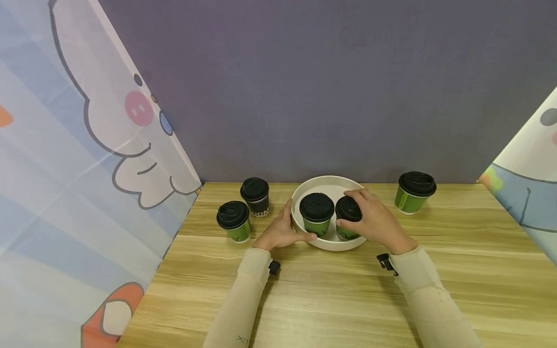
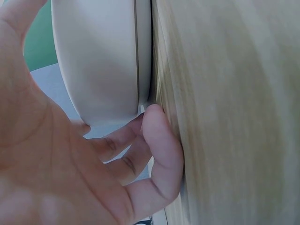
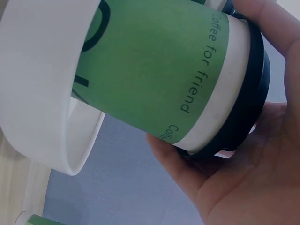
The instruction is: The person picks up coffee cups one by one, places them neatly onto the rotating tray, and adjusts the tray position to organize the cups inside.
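A round white tray (image 1: 337,245) rests on the table with two green paper coffee cups inside, both with black lids. My right hand (image 1: 378,222) grips the right-hand coffee cup (image 3: 154,61) around its lid and upper side; its base is hidden behind the tray wall in the right wrist view. Beside it in the tray, the other green cup (image 1: 316,208) stands upright. My left hand (image 1: 280,233) holds the tray's left side, with curved fingers against the outer wall (image 2: 101,56) and the thumb in front, near the left cup.
Left of the tray stand a green lidded cup (image 1: 235,221) and a black lidded cup (image 1: 255,195). Another green lidded cup (image 1: 413,193) stands to the right. Behind the wooden table (image 1: 322,299) rises a grey panel (image 1: 330,87).
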A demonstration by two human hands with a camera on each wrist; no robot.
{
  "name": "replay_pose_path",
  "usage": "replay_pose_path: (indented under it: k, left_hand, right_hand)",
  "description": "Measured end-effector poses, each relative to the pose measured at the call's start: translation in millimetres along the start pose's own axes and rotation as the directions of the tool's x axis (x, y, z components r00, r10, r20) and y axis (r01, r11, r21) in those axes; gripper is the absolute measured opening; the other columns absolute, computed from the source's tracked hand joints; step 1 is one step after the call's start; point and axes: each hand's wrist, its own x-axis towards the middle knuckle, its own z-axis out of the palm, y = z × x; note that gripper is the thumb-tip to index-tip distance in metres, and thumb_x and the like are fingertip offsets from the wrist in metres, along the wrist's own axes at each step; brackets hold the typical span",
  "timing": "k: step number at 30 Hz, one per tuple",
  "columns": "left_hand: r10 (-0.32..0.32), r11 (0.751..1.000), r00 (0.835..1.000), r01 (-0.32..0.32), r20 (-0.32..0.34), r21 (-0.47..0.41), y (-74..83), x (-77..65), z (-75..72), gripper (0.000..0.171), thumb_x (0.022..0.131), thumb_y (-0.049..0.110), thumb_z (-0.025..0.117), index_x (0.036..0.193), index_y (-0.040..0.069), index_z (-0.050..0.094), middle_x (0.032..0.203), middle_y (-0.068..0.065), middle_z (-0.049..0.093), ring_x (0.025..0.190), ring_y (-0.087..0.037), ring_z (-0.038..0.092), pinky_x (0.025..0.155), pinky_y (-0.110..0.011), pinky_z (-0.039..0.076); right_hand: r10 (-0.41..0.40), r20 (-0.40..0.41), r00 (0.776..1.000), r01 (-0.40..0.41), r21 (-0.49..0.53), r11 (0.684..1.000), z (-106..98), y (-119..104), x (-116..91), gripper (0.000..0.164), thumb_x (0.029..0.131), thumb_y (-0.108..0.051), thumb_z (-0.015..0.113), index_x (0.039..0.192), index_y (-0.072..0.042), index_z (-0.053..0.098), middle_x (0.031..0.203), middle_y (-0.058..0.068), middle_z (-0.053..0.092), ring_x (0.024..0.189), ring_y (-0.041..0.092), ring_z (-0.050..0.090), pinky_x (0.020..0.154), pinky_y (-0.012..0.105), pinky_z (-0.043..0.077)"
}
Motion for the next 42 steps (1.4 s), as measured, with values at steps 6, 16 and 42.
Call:
replay_pose_path:
  k: [6,16,42]
  left_hand:
    - [0.004,1.0,1.0,-0.004,-0.001,0.002,-1.9,0.8,0.2,0.136,0.071,0.067,0.084,0.166,0.022,-0.003,0.17,-0.019,0.019,0.154,-0.04,0.028,0.12,-0.058,0.033]
    - [0.007,0.999,1.0,-0.006,0.012,-0.039,-1.4,-0.1,-2.6,0.133,0.073,0.064,0.084,0.166,0.024,-0.003,0.17,-0.018,0.021,0.153,-0.038,0.03,0.121,-0.056,0.032]
    - [0.026,0.992,0.999,-0.023,0.029,-0.123,-7.3,0.9,-5.3,0.128,0.077,0.057,0.084,0.166,0.021,0.0,0.159,-0.014,0.046,0.151,-0.03,0.037,0.123,-0.055,0.027]
  right_hand:
    - [-0.004,0.014,1.0,0.003,0.004,1.0,3.0,-0.2,1.1,0.08,0.085,-0.043,0.082,0.147,-0.003,0.05,0.149,0.021,0.048,0.134,0.048,0.05,0.103,0.065,0.045]
    - [0.016,0.04,0.999,-0.016,-0.001,1.0,4.4,-1.9,0.8,0.087,0.086,-0.054,0.078,0.149,-0.003,0.047,0.153,0.023,0.044,0.137,0.049,0.047,0.104,0.067,0.044]
    - [0.043,0.04,0.998,-0.046,0.083,0.995,-6.4,3.0,-1.3,0.072,0.105,-0.052,0.051,0.154,-0.002,0.041,0.154,0.026,0.044,0.135,0.051,0.049,0.107,0.067,0.04]
